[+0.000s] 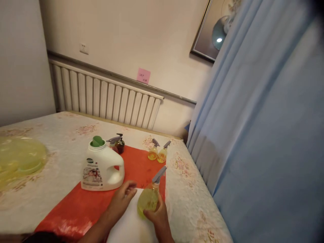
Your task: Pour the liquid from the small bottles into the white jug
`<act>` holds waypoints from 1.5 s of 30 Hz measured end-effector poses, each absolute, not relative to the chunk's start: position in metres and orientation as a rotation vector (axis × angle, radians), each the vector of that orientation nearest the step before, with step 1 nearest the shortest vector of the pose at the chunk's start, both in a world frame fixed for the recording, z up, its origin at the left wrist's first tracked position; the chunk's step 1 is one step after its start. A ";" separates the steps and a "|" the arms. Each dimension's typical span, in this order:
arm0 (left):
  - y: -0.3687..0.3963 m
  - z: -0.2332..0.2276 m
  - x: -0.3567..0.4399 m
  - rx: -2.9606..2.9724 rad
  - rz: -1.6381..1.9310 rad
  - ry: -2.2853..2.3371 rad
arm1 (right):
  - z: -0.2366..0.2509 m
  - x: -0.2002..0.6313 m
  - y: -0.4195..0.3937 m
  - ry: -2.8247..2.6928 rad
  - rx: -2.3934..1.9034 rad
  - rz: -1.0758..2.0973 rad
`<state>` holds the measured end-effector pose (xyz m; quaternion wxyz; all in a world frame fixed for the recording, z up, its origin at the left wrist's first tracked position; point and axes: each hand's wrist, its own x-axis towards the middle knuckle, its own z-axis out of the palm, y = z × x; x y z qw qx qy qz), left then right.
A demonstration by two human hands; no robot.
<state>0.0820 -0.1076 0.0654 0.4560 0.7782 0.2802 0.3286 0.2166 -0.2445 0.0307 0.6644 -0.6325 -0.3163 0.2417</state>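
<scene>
Room in home: floral cover [188, 194], radiator [103, 92], blue curtain [248, 111], framed picture [207, 37].

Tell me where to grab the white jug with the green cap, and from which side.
Probably by the handle, coming from the picture's right and curling through its opening. The white jug stands upright, its handle loop facing right. The left hand, near that side, appears to hold nothing, while the right hand grips a spray bottle, so the left seems better placed.

the spray bottle [146, 202] looks like clear, glossy plastic, the jug [105, 165] smooth white plastic, the red sheet [138, 165] shiny, the curtain [238, 111] matt cloth.
</scene>
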 end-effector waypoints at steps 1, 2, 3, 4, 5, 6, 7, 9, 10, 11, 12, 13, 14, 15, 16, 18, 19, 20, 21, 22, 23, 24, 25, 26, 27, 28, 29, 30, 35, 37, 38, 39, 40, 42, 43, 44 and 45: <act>-0.113 0.080 0.082 1.833 0.793 0.596 | 0.032 0.210 -0.247 -0.738 -1.407 0.562; -0.118 0.093 0.081 1.779 0.771 0.508 | 0.034 0.203 -0.249 -0.758 -1.381 0.577; -0.124 0.104 0.080 1.760 0.738 0.439 | 0.036 0.197 -0.251 -0.778 -1.352 0.589; -0.129 0.112 0.079 1.755 0.684 0.371 | 0.038 0.192 -0.253 -0.799 -1.325 0.608; -0.133 0.118 0.078 1.749 0.639 0.318 | 0.040 0.187 -0.254 -0.820 -1.301 0.629; -0.137 0.122 0.077 1.741 0.607 0.289 | 0.043 0.183 -0.256 -0.840 -1.279 0.651; -0.140 0.123 0.076 1.725 0.584 0.267 | 0.045 0.179 -0.258 -0.862 -1.259 0.677; -0.143 0.123 0.074 1.680 0.550 0.244 | 0.050 0.174 -0.261 -0.909 -1.228 0.735; -0.144 0.123 0.073 1.650 0.530 0.232 | 0.052 0.172 -0.263 -0.927 -1.220 0.758; -0.144 0.123 0.072 1.621 0.508 0.218 | 0.053 0.170 -0.264 -0.939 -1.212 0.778; -0.144 0.123 0.071 1.597 0.489 0.207 | 0.054 0.168 -0.265 -0.945 -1.201 0.793; -0.145 0.123 0.071 1.577 0.471 0.201 | 0.055 0.167 -0.266 -0.947 -1.189 0.802; -0.145 0.124 0.070 1.564 0.462 0.199 | 0.055 0.165 -0.266 -0.946 -1.177 0.806; -0.146 0.125 0.070 1.561 0.462 0.200 | 0.055 0.164 -0.266 -0.945 -1.168 0.807; -0.147 0.125 0.071 1.561 0.468 0.205 | 0.054 0.163 -0.266 -0.944 -1.164 0.804; -0.150 0.124 0.073 1.540 0.499 0.215 | 0.055 0.160 -0.266 -0.942 -1.179 0.781; -0.151 0.123 0.074 1.517 0.526 0.225 | 0.055 0.159 -0.267 -0.943 -1.200 0.765; -0.153 0.122 0.076 1.496 0.556 0.240 | 0.055 0.159 -0.267 -0.949 -1.226 0.747; -0.154 0.121 0.077 1.484 0.590 0.264 | 0.056 0.159 -0.267 -0.959 -1.250 0.728; -0.156 0.120 0.078 1.486 0.627 0.294 | 0.056 0.158 -0.267 -0.967 -1.273 0.703; -0.157 0.119 0.079 1.499 0.661 0.324 | 0.057 0.159 -0.267 -0.974 -1.290 0.679; -0.158 0.119 0.079 1.515 0.686 0.352 | 0.057 0.159 -0.267 -0.978 -1.299 0.661; -0.159 0.119 0.079 1.525 0.698 0.366 | 0.057 0.159 -0.266 -0.979 -1.297 0.650; -0.159 0.120 0.077 1.524 0.693 0.364 | 0.057 0.160 -0.266 -0.978 -1.289 0.645; -0.159 0.122 0.075 1.518 0.667 0.340 | 0.056 0.160 -0.266 -0.977 -1.279 0.647; -0.158 0.124 0.072 1.512 0.627 0.297 | 0.056 0.161 -0.266 -0.978 -1.266 0.654; -0.157 0.126 0.069 1.509 0.578 0.246 | 0.055 0.162 -0.267 -0.981 -1.251 0.663; -0.155 0.128 0.066 1.509 0.530 0.197 | 0.054 0.163 -0.267 -0.979 -1.239 0.668; -0.150 0.131 0.061 1.469 0.459 0.158 | 0.047 0.166 -0.270 -0.960 -1.275 0.673; -0.150 0.124 0.066 1.395 0.495 0.164 | 0.045 0.166 -0.271 -0.959 -1.298 0.658; -0.151 0.120 0.070 1.356 0.523 0.168 | 0.044 0.166 -0.271 -0.957 -1.297 0.652; -0.152 0.115 0.073 1.323 0.553 0.177 | 0.043 0.166 -0.271 -0.954 -1.289 0.649; -0.152 0.110 0.077 1.297 0.586 0.188 | 0.043 0.165 -0.271 -0.953 -1.282 0.652; -0.154 0.101 0.082 1.283 0.650 0.211 | 0.044 0.165 -0.271 -0.950 -1.271 0.658; -0.155 0.098 0.083 1.294 0.673 0.219 | 0.046 0.164 -0.272 -0.951 -1.270 0.663; -0.156 0.097 0.084 1.311 0.692 0.224 | 0.048 0.164 -0.272 -0.956 -1.271 0.669; -0.157 0.097 0.083 1.332 0.706 0.228 | 0.050 0.163 -0.272 -0.961 -1.271 0.674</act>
